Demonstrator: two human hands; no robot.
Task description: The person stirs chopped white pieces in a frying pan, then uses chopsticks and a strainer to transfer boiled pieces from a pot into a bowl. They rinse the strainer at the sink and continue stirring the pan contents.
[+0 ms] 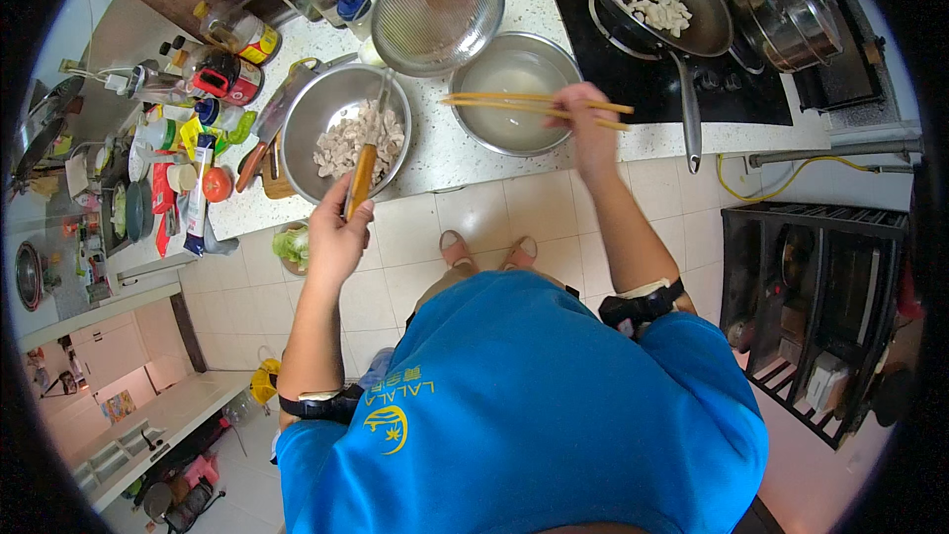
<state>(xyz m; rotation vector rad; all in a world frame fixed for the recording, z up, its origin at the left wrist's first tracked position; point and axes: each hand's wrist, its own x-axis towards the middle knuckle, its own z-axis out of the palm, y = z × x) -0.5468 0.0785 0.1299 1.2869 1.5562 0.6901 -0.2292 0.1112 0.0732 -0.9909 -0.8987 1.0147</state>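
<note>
My left hand (339, 226) grips the wooden handle (362, 182) of a round mesh skimmer (437, 13). Its handle slants across a steel bowl (294, 126) that holds pale chopped meat pieces (363, 142), and its mesh head is over the counter beyond, overlapping the far rim of a second steel bowl. In my right hand (589, 122) is a pair of wooden chopsticks (504, 104), held level above that second bowl (513, 152) of cloudy liquid. White chunks (656, 4) lie in a frying pan (708, 22) at the upper right.
The pan stands on a black cooktop (749, 100), its handle (691, 119) jutting past the counter's front edge. Steel pots (789, 15) are to its right. A cleaver (278, 107), a tomato (216, 184) and several bottles (237, 33) crowd the left. A cabbage (291, 246) sits low by the counter.
</note>
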